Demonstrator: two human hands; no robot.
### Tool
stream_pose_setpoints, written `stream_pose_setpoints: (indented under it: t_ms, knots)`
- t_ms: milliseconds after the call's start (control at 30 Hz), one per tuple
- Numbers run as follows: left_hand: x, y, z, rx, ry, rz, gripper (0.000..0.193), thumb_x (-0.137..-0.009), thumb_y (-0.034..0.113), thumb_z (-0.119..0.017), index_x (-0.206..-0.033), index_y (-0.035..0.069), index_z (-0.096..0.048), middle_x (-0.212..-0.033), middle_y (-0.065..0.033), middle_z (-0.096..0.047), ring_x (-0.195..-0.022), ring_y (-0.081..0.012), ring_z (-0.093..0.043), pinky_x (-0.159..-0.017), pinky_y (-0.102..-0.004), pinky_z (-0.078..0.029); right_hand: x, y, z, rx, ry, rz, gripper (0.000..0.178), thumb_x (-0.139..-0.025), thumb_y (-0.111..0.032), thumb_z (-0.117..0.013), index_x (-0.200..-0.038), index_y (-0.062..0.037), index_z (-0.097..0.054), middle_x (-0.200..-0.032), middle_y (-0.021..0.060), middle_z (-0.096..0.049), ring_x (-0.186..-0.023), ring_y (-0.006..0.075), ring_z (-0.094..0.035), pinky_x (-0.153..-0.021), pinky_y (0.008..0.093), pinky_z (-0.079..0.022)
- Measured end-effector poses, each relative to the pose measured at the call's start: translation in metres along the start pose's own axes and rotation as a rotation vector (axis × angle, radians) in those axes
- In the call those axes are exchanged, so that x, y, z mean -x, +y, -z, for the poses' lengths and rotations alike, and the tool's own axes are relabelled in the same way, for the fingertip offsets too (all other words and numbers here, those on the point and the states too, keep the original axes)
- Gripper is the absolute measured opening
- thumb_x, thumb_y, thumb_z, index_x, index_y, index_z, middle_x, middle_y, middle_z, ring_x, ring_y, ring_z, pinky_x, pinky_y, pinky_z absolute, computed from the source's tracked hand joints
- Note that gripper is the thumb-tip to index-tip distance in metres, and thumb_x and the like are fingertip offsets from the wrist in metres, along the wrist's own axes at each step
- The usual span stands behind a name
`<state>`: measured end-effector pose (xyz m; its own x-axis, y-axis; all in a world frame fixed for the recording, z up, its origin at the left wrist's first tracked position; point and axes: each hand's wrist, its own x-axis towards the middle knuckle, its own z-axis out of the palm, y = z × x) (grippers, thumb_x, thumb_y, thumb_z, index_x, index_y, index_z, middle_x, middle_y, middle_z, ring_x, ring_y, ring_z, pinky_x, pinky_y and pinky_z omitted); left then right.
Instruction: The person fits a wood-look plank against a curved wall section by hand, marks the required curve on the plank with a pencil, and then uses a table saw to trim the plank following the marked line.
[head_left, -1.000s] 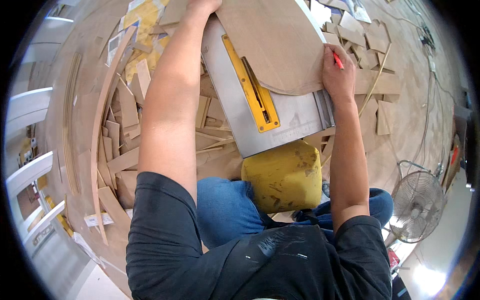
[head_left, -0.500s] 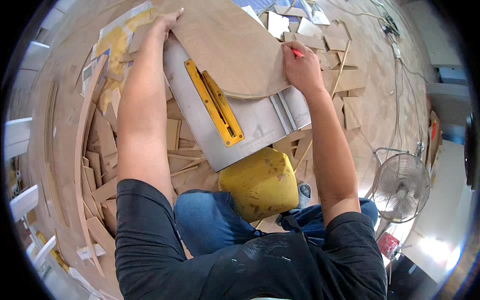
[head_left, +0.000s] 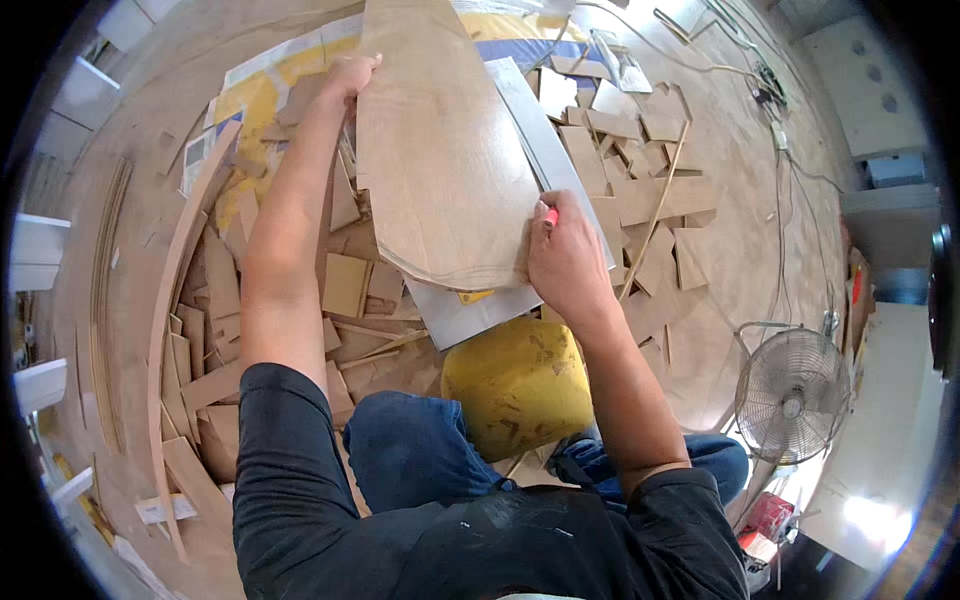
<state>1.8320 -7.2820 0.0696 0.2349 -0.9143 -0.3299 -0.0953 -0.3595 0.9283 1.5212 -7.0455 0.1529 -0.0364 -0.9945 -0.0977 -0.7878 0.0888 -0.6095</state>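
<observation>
A thin brown plywood panel (head_left: 445, 150) with a curved near end lies over a grey metal saw table (head_left: 480, 320). Pencil-like lines follow its curved edge. My left hand (head_left: 352, 78) is closed on the panel's far left edge, thumb on top. At the near right corner, my right hand (head_left: 570, 258) grips the panel, with a red pen or marker (head_left: 551, 216) tucked among its fingers. Most of the table's yellow insert (head_left: 474, 296) is hidden beneath the panel; only a sliver shows. A scuffed yellow base (head_left: 518, 390) stands under the table, between my knees.
Wood offcuts (head_left: 345, 285) litter the floor on both sides. A long curved strip (head_left: 165, 350) lies at left. On the right stands a round metal fan (head_left: 793, 397), with cables (head_left: 782, 200) running beyond it. Yellow-and-blue sheeting (head_left: 250, 95) lies at the far side.
Both hands have drawn the panel toward me and turned it, its curved end now nearer. It now covers nearly all of the yellow insert. My right hand moved nearer and left.
</observation>
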Motion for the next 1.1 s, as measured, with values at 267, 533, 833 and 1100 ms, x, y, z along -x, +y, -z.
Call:
stream_pose_setpoints:
  t_ms: [267,533,833,1100]
  knots:
    - [0.056,-0.030,-0.004,0.056,-0.059,-0.004,0.031,-0.100,0.024,-0.068,-0.109,-0.005,-0.067,-0.089,-0.0103,-0.069,-0.070,-0.0186,-0.067,-0.058,-0.0343,-0.055,0.059,0.005,0.037,-0.058,0.070,0.108,0.026,-0.106,-0.019,-0.050,-0.120,0.0008,-0.060,-0.105,0.0280,-0.067,-0.102,0.0467,-0.065,-0.089,0.0507,-0.050]
    - [0.186,-0.049,0.011,0.727,0.126,-0.271,0.031,-0.102,0.013,-0.062,-0.125,-0.008,-0.059,-0.113,-0.0162,-0.070,-0.092,-0.0229,-0.072,-0.075,-0.0360,-0.061,0.095,0.042,0.076,-0.103,-0.008,0.320,0.021,-0.102,-0.008,-0.056,-0.121,0.0003,-0.061,-0.105,0.0248,-0.068,-0.099,0.0422,-0.067,-0.088,0.0430,-0.053]
    - [0.204,-0.074,0.161,1.025,0.107,-0.322,0.042,-0.106,0.028,-0.052,-0.136,-0.001,-0.057,-0.132,-0.0162,-0.067,-0.125,-0.0306,-0.063,-0.110,-0.0490,-0.048,0.060,0.100,0.173,0.229,-0.025,0.840,0.031,-0.092,0.002,-0.066,-0.122,-0.0034,-0.062,-0.105,0.0197,-0.065,-0.087,0.0359,-0.067,-0.078,0.0410,-0.055]
    - [0.400,-0.135,0.246,1.249,0.650,-0.343,0.050,-0.108,0.023,-0.048,-0.152,0.000,-0.045,-0.158,-0.0182,-0.046,-0.147,-0.0352,-0.041,-0.125,-0.0529,-0.027,0.028,-0.036,0.111,0.334,0.086,1.213,0.049,-0.086,-0.026,-0.070,-0.132,-0.0107,-0.066,-0.147,0.0193,-0.057,-0.143,0.0349,-0.049,-0.122,0.0493,-0.035]
